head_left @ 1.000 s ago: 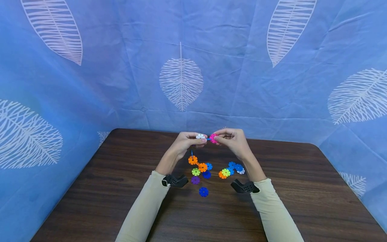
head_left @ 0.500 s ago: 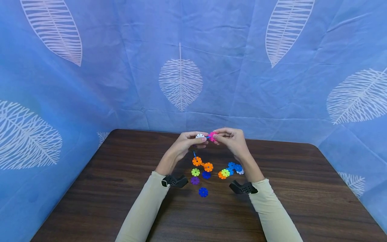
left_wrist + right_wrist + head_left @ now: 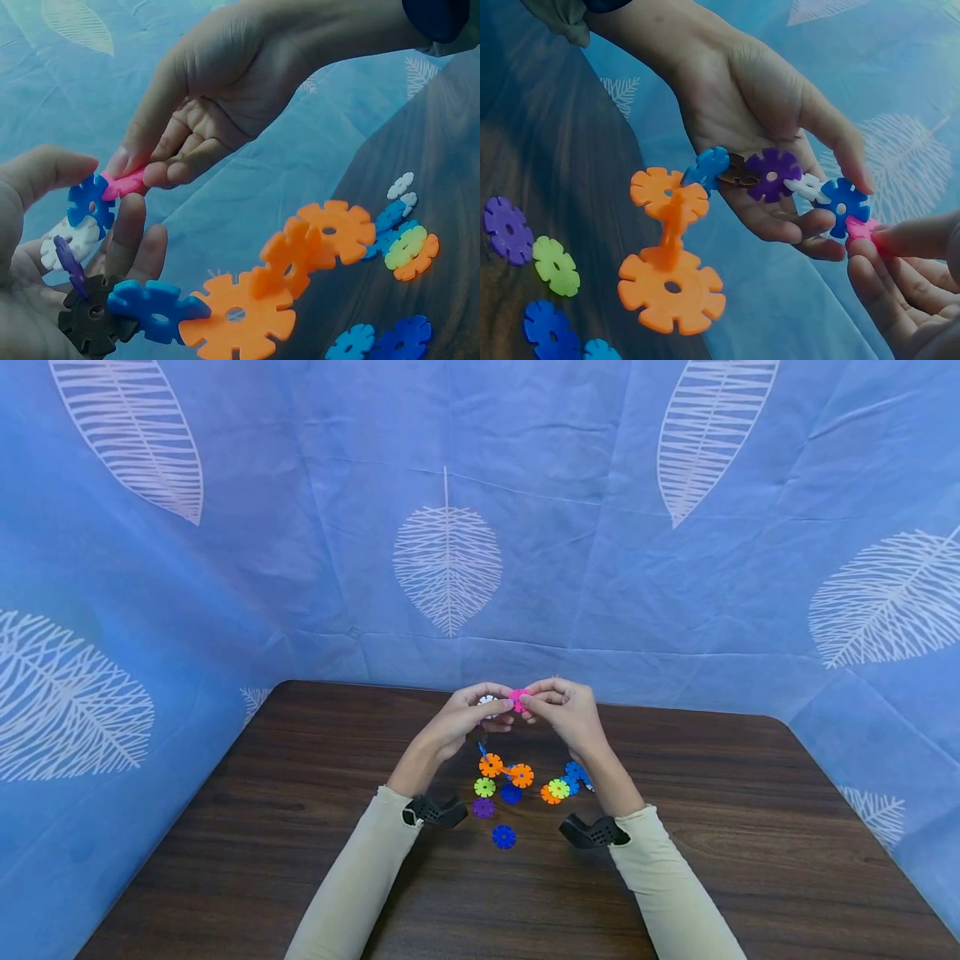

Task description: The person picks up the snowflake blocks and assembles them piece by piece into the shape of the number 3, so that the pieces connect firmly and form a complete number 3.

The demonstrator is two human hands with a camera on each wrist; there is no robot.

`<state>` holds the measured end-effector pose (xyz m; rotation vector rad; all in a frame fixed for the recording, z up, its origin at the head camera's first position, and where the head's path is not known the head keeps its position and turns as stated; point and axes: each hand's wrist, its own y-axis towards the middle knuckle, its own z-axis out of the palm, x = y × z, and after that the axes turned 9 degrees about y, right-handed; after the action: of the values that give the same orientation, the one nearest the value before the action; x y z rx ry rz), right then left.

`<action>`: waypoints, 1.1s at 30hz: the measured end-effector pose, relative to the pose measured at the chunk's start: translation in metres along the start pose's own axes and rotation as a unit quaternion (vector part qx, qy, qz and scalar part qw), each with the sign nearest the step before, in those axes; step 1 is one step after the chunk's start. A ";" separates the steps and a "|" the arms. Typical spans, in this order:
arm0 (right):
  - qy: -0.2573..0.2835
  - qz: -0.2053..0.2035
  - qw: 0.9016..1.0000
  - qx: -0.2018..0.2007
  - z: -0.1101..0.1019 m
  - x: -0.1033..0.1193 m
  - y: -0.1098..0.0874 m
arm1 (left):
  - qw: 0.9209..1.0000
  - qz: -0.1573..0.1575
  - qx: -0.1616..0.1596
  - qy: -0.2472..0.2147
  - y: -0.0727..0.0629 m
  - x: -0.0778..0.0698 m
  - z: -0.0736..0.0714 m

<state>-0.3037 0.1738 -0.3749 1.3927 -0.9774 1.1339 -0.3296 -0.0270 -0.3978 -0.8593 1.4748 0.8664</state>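
Observation:
My left hand pinches a blue notched snap disc between thumb and fingertips. Facing it, my right hand pinches a pink snap disc, whose edge meets the blue one's edge. A chain of interlocked discs trails from the blue piece across my left palm. It runs through a white disc, a purple disc, a dark brown disc and another blue disc. Several orange discs form its hanging end, over the table in the head view.
On the dark wooden table lie loose discs: light green, purple and dark blue. By my right wrist lies a joined group with a yellow-green disc and blue ones. A leaf-print cloth hangs behind the table.
My right hand has moved left with the pink disc, closing the gap to my left hand. The chain's orange end has swung a little to the right and lower.

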 end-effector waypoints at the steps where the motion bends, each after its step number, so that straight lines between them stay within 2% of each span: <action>1: -0.001 0.007 1.000 0.001 -0.001 0.000 0.000 | 1.000 0.000 -0.002 -0.001 0.000 0.000 0.000; 7: -0.043 0.048 0.997 0.049 -0.011 0.007 0.002 | 1.000 -0.009 -0.015 -0.001 -0.001 -0.001 -0.003; 12: -0.109 0.070 0.986 0.105 -0.023 0.013 0.001 | 0.999 -0.012 -0.030 0.003 -0.002 -0.002 -0.013; 16: -0.170 0.083 0.969 0.157 -0.033 0.012 0.000 | 0.999 -0.017 -0.034 0.005 -0.002 -0.003 -0.019; 19: -0.209 0.083 0.950 0.216 -0.041 0.007 -0.002 | 0.999 -0.020 -0.036 0.006 -0.003 -0.003 -0.021; 24: -0.241 0.086 0.920 0.297 -0.053 -0.008 -0.009 | 0.999 -0.021 -0.038 0.003 -0.005 -0.005 -0.022; 29: -0.283 0.101 0.900 0.315 -0.061 -0.023 -0.017 | 0.999 -0.022 -0.036 0.004 -0.005 -0.005 -0.021; 33: -0.303 0.100 0.894 0.316 -0.066 -0.032 -0.022 | 0.999 -0.023 -0.029 0.001 -0.004 -0.004 -0.020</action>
<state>-0.2982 0.2410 -0.4106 2.3096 -1.2654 1.2554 -0.3351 -0.0468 -0.3925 -0.9339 1.4325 0.8785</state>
